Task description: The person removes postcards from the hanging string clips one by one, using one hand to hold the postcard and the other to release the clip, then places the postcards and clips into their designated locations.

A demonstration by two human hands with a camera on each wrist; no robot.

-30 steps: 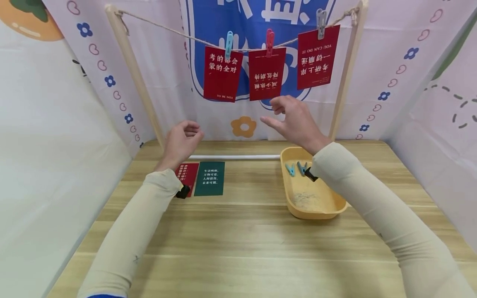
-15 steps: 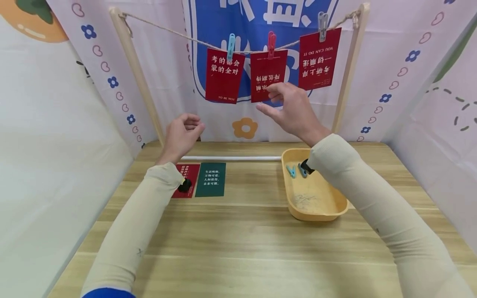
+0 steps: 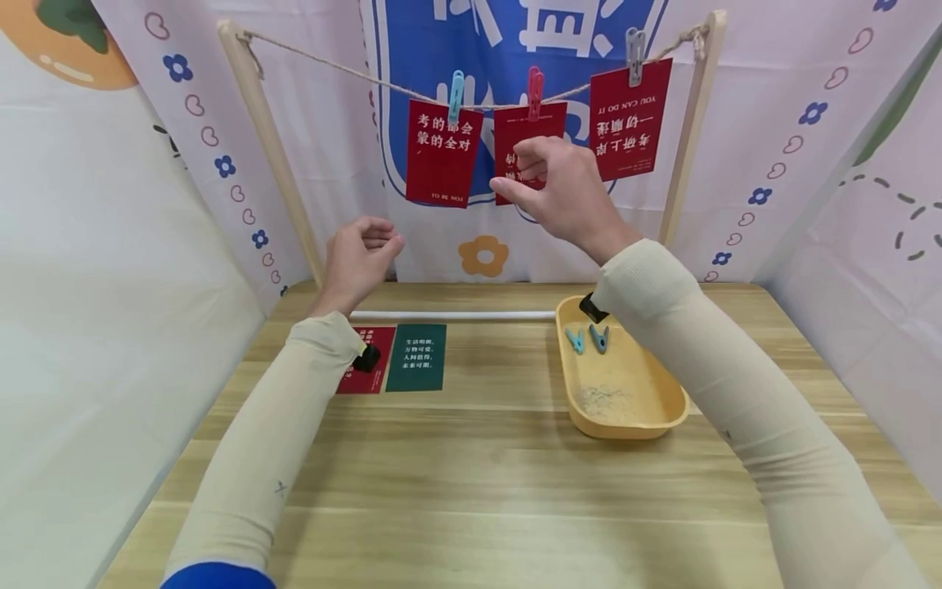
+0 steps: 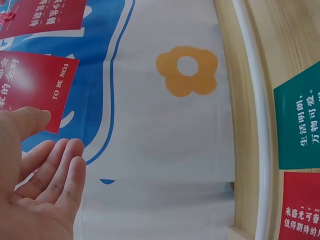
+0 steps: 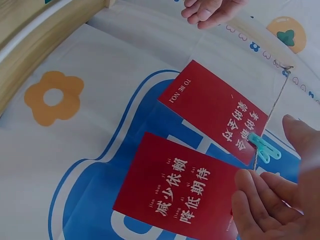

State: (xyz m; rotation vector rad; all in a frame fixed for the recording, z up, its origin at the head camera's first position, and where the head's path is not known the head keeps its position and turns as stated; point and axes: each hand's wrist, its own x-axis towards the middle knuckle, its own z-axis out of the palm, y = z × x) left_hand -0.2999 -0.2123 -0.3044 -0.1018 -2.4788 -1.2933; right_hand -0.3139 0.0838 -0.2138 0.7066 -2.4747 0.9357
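Three red cards hang from a twine line between wooden posts in the head view: a left card (image 3: 441, 176) on a light-blue clothespin (image 3: 455, 96), a middle card (image 3: 509, 132) on a pink clothespin (image 3: 535, 92), and a right card (image 3: 629, 135) on a grey clothespin (image 3: 635, 57). My right hand (image 3: 570, 188) is raised in front of the middle card, partly covering it, its thumb and fingers apart with nothing between them. Below and left of the left card, my left hand (image 3: 356, 263) hovers with relaxed fingers, holding nothing; its palm (image 4: 37, 215) shows in the left wrist view.
On the wooden table lie a green card (image 3: 416, 360) and a red card (image 3: 377, 360), the latter partly behind the left wrist. A yellow tray (image 3: 625, 429) at the right holds two clothespins (image 3: 599, 339). A white bar (image 3: 471, 315) runs along the rack's base.
My right hand has risen and shifted left, from below the middle card to in front of it. The left hand has lifted slightly. The hanging cards stay on the line.
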